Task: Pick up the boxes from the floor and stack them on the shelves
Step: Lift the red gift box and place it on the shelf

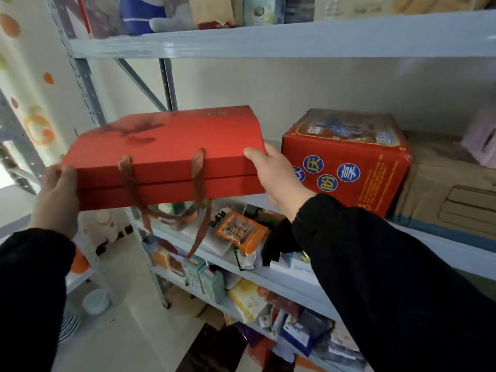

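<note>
A flat red gift box [171, 151] with brown ribbon handles hanging below it is held level in the air, in front of the left end of a grey metal shelf [442, 253]. My left hand [57, 197] grips its left end and my right hand [276, 175] grips its right end, thumb on top. Both arms wear black sleeves. The box sits at about the height of the shelf bay, to the left of a red carton [349, 159] with blue circles that stands on that shelf.
A brown cardboard box [451, 194] stands right of the red carton. The shelf above [268, 38] holds assorted packages. Lower shelves [268, 277] are crowded with small packets and boxes. A white bowl [96, 300] and a dark mat [214, 350] lie on the floor.
</note>
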The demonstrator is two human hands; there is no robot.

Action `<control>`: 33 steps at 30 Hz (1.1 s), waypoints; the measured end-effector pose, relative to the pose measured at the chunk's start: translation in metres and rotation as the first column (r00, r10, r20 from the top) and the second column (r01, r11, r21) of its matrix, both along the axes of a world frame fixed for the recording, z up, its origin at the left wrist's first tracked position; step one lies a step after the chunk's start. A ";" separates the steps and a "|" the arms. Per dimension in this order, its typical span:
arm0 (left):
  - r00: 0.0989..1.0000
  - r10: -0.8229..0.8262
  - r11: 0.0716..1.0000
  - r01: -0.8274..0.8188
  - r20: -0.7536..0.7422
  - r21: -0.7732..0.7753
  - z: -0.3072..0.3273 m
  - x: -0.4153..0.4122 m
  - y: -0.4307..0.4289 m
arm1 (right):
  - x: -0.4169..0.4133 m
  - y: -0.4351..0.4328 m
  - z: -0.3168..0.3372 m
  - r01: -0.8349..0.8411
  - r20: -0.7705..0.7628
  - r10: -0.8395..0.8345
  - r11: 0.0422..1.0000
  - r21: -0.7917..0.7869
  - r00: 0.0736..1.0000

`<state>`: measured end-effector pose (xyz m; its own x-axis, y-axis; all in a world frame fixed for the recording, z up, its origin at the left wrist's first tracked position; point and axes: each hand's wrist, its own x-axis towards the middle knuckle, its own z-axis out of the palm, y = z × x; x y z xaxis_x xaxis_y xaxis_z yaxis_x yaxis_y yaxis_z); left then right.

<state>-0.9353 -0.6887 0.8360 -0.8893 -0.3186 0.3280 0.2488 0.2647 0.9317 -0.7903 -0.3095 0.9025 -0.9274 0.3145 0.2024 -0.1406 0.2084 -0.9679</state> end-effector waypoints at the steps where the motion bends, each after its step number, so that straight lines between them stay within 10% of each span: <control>1: 0.999 -0.019 0.999 0.021 0.041 -0.047 0.012 0.002 0.014 | -0.005 -0.002 0.003 0.053 0.007 -0.053 0.998 0.040 0.999; 6: 0.980 -0.165 0.975 0.179 0.109 -0.135 0.031 -0.063 0.060 | -0.025 -0.009 0.003 0.232 -0.032 -0.235 0.912 0.339 0.972; 17: 0.916 -0.384 0.687 0.368 0.116 -0.627 0.038 -0.133 0.138 | -0.047 -0.009 -0.015 0.159 -0.041 -0.392 0.275 0.948 0.919; 27: 0.940 -0.324 0.537 0.275 0.107 -0.797 0.037 -0.120 0.169 | -0.045 0.007 -0.015 0.060 0.017 -0.425 0.167 0.984 0.905; 33: 0.948 -0.313 0.542 0.232 0.062 -0.808 0.028 -0.096 0.167 | -0.020 0.008 -0.014 0.086 0.030 -0.372 0.292 0.953 0.928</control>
